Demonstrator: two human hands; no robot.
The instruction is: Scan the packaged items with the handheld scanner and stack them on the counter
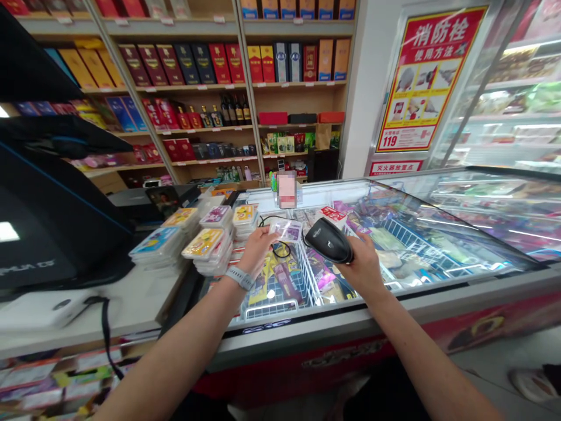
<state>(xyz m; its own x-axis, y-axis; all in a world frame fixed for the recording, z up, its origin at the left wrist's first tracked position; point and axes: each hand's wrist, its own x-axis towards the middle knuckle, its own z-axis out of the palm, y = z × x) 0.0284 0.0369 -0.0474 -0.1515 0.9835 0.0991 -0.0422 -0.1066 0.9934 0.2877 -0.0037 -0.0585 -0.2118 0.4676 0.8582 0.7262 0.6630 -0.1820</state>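
Observation:
My left hand point(258, 248), with a light watch band on its wrist, pinches the edge of a small clear pack with a purple label point(287, 231) above the glass freezer top. In my right hand point(364, 263) is a black handheld scanner point(328, 241), its head pointing left toward the pack. The pack and the scanner are a short gap apart. Left of my left hand stand stacks of flat clear packs with yellow labels point(204, 242), purple labels point(216, 216) and blue labels point(158, 241).
Under the glass of the chest freezer point(350, 313) lie wrapped goods in wire baskets. A black cable loops beyond my left hand. At the left are a dark terminal point(56, 204) and a white device point(44, 310) on the counter. Shelves with boxes and bottles line the back.

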